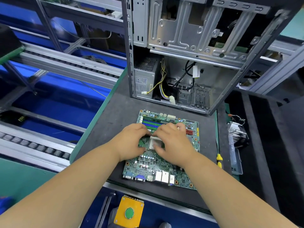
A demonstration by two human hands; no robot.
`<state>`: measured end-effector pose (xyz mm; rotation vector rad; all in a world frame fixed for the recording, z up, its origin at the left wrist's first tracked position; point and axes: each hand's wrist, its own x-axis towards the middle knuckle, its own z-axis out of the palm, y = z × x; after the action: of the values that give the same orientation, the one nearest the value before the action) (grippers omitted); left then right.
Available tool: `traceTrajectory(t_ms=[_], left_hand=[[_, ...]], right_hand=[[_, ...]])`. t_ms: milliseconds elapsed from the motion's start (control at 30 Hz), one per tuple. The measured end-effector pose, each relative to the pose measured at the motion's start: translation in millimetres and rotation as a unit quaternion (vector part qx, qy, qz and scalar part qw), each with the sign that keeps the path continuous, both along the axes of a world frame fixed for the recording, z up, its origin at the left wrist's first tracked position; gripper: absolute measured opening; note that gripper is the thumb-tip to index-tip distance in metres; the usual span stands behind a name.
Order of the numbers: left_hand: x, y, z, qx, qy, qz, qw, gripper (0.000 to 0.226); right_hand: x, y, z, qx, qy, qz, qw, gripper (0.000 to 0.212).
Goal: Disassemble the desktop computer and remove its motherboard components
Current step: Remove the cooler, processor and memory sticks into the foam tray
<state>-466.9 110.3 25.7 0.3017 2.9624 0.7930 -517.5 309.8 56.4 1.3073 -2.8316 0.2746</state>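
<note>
Already the computer case (189,51) stands emptied of its board at the far end of the worktop (111,122), its side open, with only the power supply (144,81) and loose cables (162,79) showing inside. On the dark mat in front of it lies the motherboard (158,163), flat, ports toward the person, well clear of the case. So the step in hand looks like stripping the board itself, and the work is at the processor (154,143), the square silver chip in its socket at the middle of the board. Both hands crowd it: the left hand (131,142) rests on the board at the chip's left edge with fingers bent toward the socket, and the right hand (174,139) comes over from the right, thumb lying at the chip's lower edge. Whether either grip truly pinches the chip or a latch, I cannot tell; the fingertips are blurred and hide each other. Next, I judge, the socket must be freed and the chip lifted straight up, gently. Memory slots (151,123) wait behind the fingers. A yellow-handled screwdriver (219,160) lies beside the mat on the right.
</note>
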Motion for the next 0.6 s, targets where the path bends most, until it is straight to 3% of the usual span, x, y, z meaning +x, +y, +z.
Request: traceTrajectory(t_ms=[267, 600], left_hand=[[1, 2, -2, 0.017, -0.007, 0.015, 1.000, 0.055], [1, 2, 0, 0.033, -0.018, 0.028, 0.999, 0.057]], right_hand=[[4, -7, -8, 0.051, -0.003, 0.029, 0.998, 0.044], [2, -11, -6, 0.029, -0.037, 0.034, 0.998, 0.025]])
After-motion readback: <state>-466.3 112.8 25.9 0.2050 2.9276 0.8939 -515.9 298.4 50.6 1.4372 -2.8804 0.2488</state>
